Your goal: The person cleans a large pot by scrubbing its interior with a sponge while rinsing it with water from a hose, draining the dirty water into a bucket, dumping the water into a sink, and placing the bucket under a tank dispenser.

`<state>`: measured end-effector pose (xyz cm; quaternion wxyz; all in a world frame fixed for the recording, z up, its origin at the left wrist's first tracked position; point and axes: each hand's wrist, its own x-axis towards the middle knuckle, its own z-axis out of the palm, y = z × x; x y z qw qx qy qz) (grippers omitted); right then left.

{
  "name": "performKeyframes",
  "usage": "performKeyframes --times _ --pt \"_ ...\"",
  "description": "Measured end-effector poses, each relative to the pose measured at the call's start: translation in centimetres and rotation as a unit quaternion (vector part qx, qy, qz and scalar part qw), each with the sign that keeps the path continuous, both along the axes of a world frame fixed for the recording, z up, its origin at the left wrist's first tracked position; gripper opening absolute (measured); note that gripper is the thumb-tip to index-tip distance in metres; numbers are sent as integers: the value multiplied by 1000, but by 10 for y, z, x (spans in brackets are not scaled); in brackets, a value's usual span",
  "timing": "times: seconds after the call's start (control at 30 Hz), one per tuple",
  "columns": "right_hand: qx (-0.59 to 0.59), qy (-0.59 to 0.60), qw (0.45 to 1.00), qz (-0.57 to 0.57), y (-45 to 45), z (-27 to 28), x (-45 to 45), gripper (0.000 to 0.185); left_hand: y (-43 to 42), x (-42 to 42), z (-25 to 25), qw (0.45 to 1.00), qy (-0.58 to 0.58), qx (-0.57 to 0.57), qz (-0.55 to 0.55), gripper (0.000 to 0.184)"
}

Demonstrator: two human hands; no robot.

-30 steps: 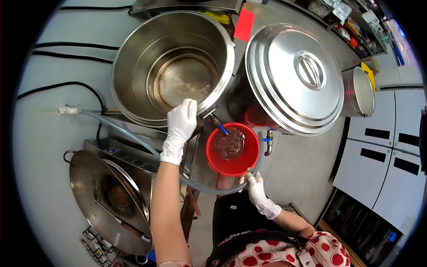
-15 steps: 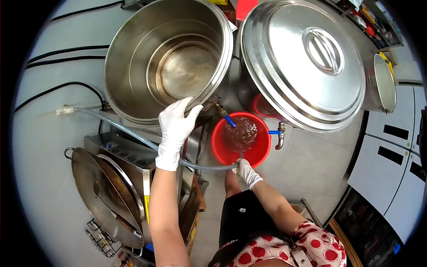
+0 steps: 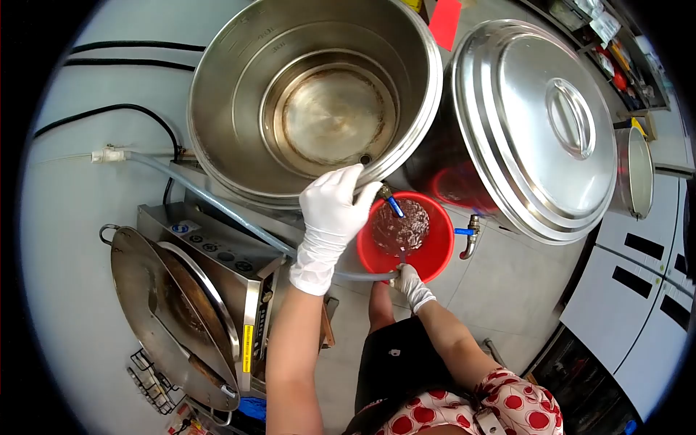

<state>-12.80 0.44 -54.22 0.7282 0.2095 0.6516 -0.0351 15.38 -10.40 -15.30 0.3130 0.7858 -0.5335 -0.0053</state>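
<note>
My left hand (image 3: pixel 332 210), in a white glove, grips the near rim of a large steel stock pot (image 3: pixel 246 138), fingers over the edge and thumb apart. The pot's floor is stained brown in a ring, with a drain hole (image 3: pixel 365 159) near the hand. A blue-handled tap (image 3: pixel 391 201) sticks out below the rim. In its white glove, my right hand (image 3: pixel 410 284) is closed around the end of a clear hose (image 3: pixel 217 204). Water from it runs into a red bucket (image 3: pixel 437 262) on the floor, where the surface is churning.
A second steel pot with a shiny lid (image 3: pixel 536 130) stands to the right, its tap (image 3: pixel 471 235) beside the bucket. A wok (image 3: pixel 167 326) leans against the steel cooker (image 3: pixel 217 243) on the left. White cabinets (image 3: pixel 631 261) line the right side.
The view has shifted, and the stock pot, lid and bucket appear farther right. The pot's drain hole has come into sight. My left hand stays on the rim; the right still holds the hose.
</note>
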Motion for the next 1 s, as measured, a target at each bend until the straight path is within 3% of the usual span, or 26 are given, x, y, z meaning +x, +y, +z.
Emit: performKeyframes --times 0.07,0.4,0.5,0.57,1.0 --pt "-39 39 998 32 -13 55 25 10 0 0 -2 1000 -14 -3 1 27" --pt "-39 16 996 79 1 12 26 12 2 -1 -7 999 -40 1 24 31" --pt "-42 10 995 93 2 4 29 12 5 -2 -10 998 -45 51 13 38" --pt "-41 7 994 97 4 -2 30 12 6 -9 -22 985 -129 106 42 29" --pt "-47 -5 993 110 -3 -10 30 13 2 -15 -22 983 -133 100 81 17"
